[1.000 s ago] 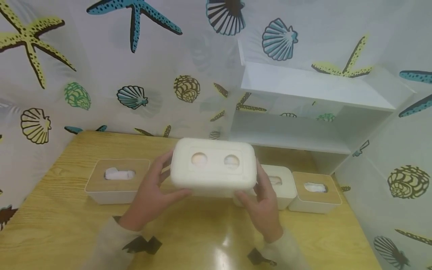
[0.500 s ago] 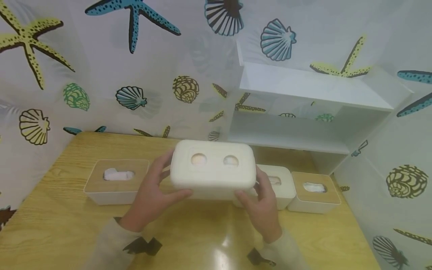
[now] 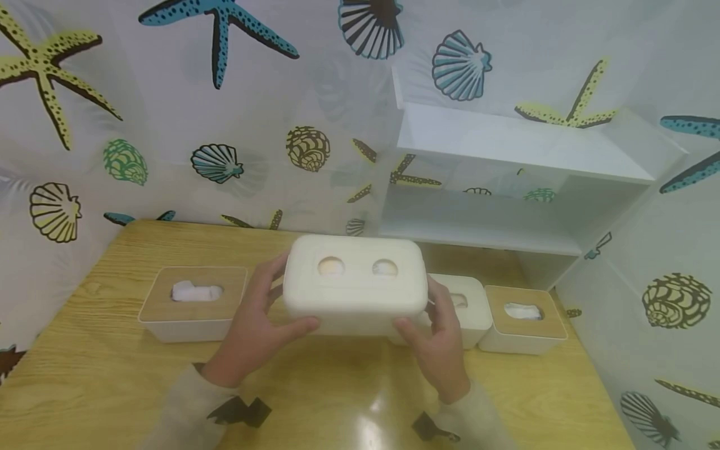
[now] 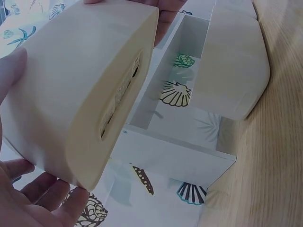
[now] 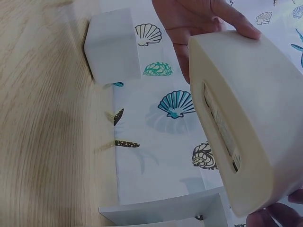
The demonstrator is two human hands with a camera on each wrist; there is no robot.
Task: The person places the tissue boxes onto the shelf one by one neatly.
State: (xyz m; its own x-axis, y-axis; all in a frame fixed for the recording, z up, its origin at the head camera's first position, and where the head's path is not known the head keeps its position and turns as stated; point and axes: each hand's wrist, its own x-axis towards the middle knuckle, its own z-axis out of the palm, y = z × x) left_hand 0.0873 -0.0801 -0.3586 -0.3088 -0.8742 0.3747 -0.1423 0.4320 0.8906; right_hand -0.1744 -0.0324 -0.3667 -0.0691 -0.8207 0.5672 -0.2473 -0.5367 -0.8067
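A cream tissue box [image 3: 354, 287] is held above the table between both hands. Its face with two round holes is turned up in the head view. Both wrist views show the opposite face, with a long slot, pointing down at the table. The left hand [image 3: 253, 325] grips the box's left end, thumb on the near side and fingers behind. At the right end, the right hand [image 3: 439, 337] holds it the same way. Partly behind the right hand stands another cream tissue box [image 3: 472, 312] with a slot in its top.
Wooden-lidded tissue boxes stand on the table [image 3: 315, 387], one at left [image 3: 191, 306] and one at right [image 3: 523, 319], with white tissue showing in their slots. A white shelf unit [image 3: 484, 244] stands at the back right. Shell-and-starfish patterned covering [image 3: 264, 94] lines the walls.
The held tissue box has sunk slightly and tilted a little, so more of its near side shows. Both hands keep their grip.
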